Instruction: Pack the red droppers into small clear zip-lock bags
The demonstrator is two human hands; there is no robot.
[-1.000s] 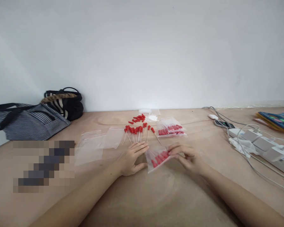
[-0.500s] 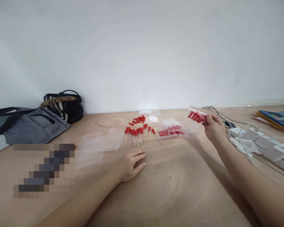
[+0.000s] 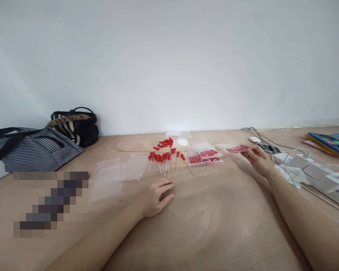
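Transparent plastic zip bag with red-bulbed droppers (image 3: 236,149): low over the pale wooden tabletop (image 3: 203,226); contact with the wood cannot be told.
Bag's long axis: roughly nine to three o'clock, seen nearly edge-on; red bulbs toward the three o'clock end.
Right hand (image 3: 257,160): thumb and fingers pinching the bag at its three o'clock end; bag extends toward ten o'clock from the grip.
Nearer hand: right, in contact; the left well apart, with the bag at its two o'clock.
Left hand (image 3: 158,197): palm down on the wood, fingers slightly parted, grasping nothing visible.
Overlapping filled bags with red bulbs (image 3: 205,153): at nine o'clock from the held bag, near; whether the films touch cannot be told.
Loose thin-stemmed droppers with red bulbs (image 3: 162,158): fanned out at twelve o'clock from the left hand, just beyond its fingers.
Loose red rubber-like bulbs (image 3: 166,143): small heap, twelve o'clock beyond the droppers.
Flat translucent bags (image 3: 135,167): overlapping, ten o'clock from the left hand.
White chargers on a power strip (image 3: 318,173): three to four o'clock from the right hand.
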